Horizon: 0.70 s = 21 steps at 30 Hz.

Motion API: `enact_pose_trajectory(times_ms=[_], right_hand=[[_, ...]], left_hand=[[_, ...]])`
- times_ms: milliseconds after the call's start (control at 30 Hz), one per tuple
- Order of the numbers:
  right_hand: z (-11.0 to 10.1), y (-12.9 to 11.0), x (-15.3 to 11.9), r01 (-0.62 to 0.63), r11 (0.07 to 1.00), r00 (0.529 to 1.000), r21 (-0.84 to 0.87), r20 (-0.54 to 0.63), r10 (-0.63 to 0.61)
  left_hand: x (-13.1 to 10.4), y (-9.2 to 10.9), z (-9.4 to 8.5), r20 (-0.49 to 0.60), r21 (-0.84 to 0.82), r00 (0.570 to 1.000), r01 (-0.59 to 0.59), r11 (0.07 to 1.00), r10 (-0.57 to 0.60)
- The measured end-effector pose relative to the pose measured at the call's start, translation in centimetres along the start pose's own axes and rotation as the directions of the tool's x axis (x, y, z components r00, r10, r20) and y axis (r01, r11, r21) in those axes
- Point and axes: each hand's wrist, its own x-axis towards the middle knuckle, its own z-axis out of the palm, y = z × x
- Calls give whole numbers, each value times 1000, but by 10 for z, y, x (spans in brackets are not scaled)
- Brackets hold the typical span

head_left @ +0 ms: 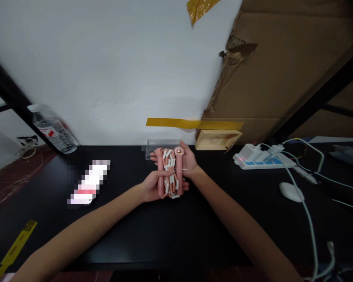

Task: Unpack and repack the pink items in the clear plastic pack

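A bundled beaded jump rope with pink and white beads lies between its two pink handles, held above the black desk. My left hand grips it from the lower left, thumb laid across the beads and fingertips showing past the right handle. From the upper right, my right hand cradles the bundle, with its fingers passing underneath and emerging at the left. A thin pale strip sticks out to the right at the bundle's middle. Just behind the rope stands a clear plastic box, partly hidden by the hands.
On the left are a water bottle, a blurred-out phone and a yellow strip. A shallow wooden box rests against the back wall. At right are a power strip, a white mouse and loose cables.
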Motion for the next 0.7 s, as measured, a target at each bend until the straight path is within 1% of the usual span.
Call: enact_pose_trajectory(times_ms=[133,333,467,700], right_hand=[[0,1,1,20,1000,1000,2,7,-20],[0,2,0,12,999,1000,33,-17,-11],[-3,4,-1,-6,999,999,44,-39,8],[-5,4,1,-5,1000,1000,27,-30,5]], left_hand=[[0,0,0,10,9,1000,8,1000,-8],[1,0,1,-20,-3,1000,14,1000,-14],[1,0,0,1,-3,1000,14,1000,-14],[-1,1,2,25,8,999,20,1000,-21]])
